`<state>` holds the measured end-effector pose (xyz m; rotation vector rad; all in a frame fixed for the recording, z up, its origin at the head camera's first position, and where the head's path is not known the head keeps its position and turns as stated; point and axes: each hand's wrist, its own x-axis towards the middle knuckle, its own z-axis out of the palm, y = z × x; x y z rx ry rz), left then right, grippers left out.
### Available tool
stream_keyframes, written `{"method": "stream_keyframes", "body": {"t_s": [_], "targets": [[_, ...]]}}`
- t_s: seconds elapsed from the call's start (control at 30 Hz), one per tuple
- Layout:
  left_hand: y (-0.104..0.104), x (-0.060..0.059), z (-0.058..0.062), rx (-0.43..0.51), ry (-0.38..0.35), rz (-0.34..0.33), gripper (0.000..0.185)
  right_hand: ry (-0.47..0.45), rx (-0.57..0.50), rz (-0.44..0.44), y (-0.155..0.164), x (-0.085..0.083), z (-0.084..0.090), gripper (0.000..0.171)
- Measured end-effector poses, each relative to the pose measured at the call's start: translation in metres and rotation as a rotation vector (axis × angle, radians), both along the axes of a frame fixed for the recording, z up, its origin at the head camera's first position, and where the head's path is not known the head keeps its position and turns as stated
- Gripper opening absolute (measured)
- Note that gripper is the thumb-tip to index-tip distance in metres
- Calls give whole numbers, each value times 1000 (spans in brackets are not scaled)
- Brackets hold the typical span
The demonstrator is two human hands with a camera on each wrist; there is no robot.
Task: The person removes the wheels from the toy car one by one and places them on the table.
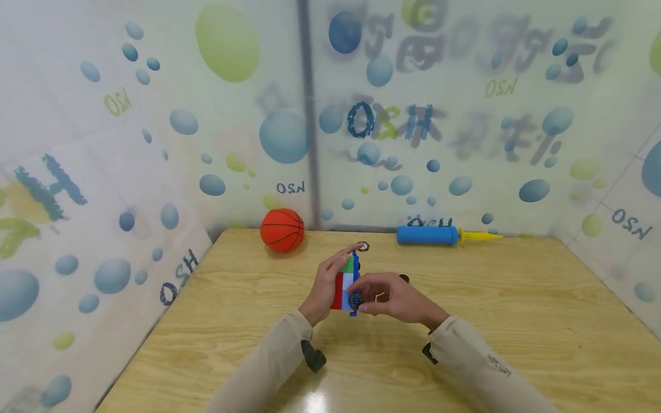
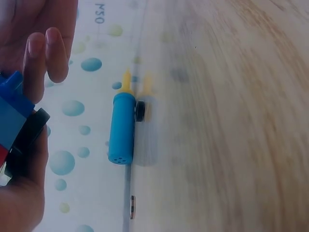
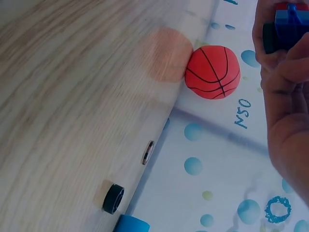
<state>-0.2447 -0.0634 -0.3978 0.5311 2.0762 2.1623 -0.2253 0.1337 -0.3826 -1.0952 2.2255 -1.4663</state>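
Note:
My left hand (image 1: 322, 288) grips a toy car built of blocks (image 1: 347, 281), in red, white, green and light blue on a dark blue base. The car is held up over the table with one side turned to the right. At its near end sits a black toy wheel (image 1: 356, 300). My right hand (image 1: 396, 295) pinches this wheel between thumb and fingers against the base. In the left wrist view the wheel (image 2: 30, 129) shows beside the blue blocks (image 2: 13, 113). Fingers partly cover the car in the right wrist view.
A loose black wheel (image 3: 113, 198) stands on the wooden table (image 1: 490, 321), behind my right hand. Farther back lies a small round black-and-white disc (image 1: 364, 246). A red ball (image 1: 282, 230) and a blue hand pump (image 1: 427, 235) with yellow nozzle lie along the patterned back wall.

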Motion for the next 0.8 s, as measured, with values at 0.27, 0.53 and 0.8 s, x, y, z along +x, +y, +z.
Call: {"method": "stream_keyframes", "body": {"t_s": [0.27,0.53,0.8], "targets": [[1,0,0,5,6,18,43,3,-56,35,-11,2,-6,18],[2,-2,-2,-17,23,45,42,45,-69,-84,-19,3,-12,11],[9,-5,-7,-63,27,78,40,87,-50,-143,-17,5,-16,10]]}}
